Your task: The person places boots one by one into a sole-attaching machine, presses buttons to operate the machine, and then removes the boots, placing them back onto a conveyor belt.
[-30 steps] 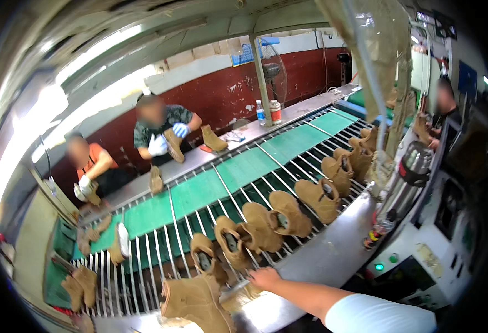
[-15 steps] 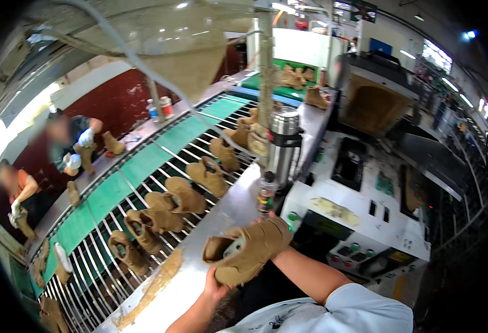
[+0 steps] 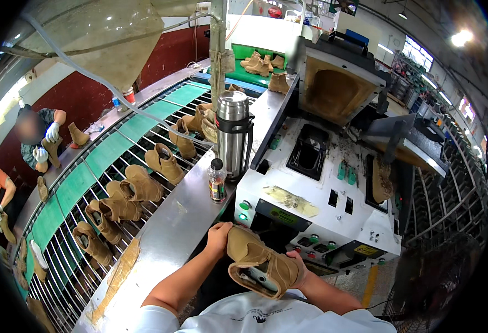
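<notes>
A tan suede boot [image 3: 261,256] is in both my hands, held in front of my body before the white machine. Its toe points up and left, and its opening faces down toward me, with a grey form visible inside. My left hand [image 3: 219,237] is closed round the toe end. At the opposite side, near the heel and collar, my right hand [image 3: 298,265] grips the boot; part of its fingers is hidden behind it. The white machine [image 3: 280,186] has a raised lid with a tan-lined inside [image 3: 338,83] and a dark recess [image 3: 309,150] in its top.
A steel thermos [image 3: 233,136] and a small clear bottle [image 3: 217,182] stand on the metal ledge [image 3: 166,233]. Several tan boots [image 3: 142,183] line the roller rack beside a green belt [image 3: 108,142]. Two gloved co-workers [image 3: 41,133] handle boots across it. A second boot [image 3: 383,180] lies in the machine's right slot.
My view has swung right toward the machine. The boot has turned round: my left hand now holds the toe and my right hand the heel side, the reverse of before.
</notes>
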`<action>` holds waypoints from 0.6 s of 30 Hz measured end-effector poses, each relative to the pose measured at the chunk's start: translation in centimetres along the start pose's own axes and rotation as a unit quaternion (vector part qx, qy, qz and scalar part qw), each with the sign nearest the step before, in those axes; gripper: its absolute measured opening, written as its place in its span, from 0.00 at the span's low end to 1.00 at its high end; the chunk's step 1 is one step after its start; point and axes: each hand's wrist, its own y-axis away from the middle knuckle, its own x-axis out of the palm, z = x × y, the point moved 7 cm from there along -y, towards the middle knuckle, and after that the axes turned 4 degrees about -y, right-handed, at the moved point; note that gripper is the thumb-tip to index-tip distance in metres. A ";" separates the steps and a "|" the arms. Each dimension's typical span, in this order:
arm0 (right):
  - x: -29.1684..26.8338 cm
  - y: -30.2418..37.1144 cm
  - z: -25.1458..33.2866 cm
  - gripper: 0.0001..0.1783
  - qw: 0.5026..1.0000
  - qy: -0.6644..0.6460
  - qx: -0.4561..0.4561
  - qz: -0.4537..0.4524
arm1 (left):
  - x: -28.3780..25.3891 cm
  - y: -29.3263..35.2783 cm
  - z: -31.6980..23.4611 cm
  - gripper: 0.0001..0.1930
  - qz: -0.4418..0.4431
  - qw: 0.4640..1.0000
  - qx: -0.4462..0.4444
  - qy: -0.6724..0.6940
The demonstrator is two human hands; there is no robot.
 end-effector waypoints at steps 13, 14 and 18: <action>1.8 1.2 5.1 0.44 0.959 0.220 -0.180 0.021 | 6.3 12.9 -9.3 0.37 0.227 0.899 0.367 -0.075; 2.9 0.8 5.5 0.45 0.947 0.249 -0.200 0.028 | 6.8 12.7 -8.5 0.37 0.225 0.917 0.324 -0.064; 6.7 0.3 6.2 0.50 0.909 0.323 -0.261 0.026 | 6.8 9.5 -6.5 0.36 0.249 0.921 0.298 0.012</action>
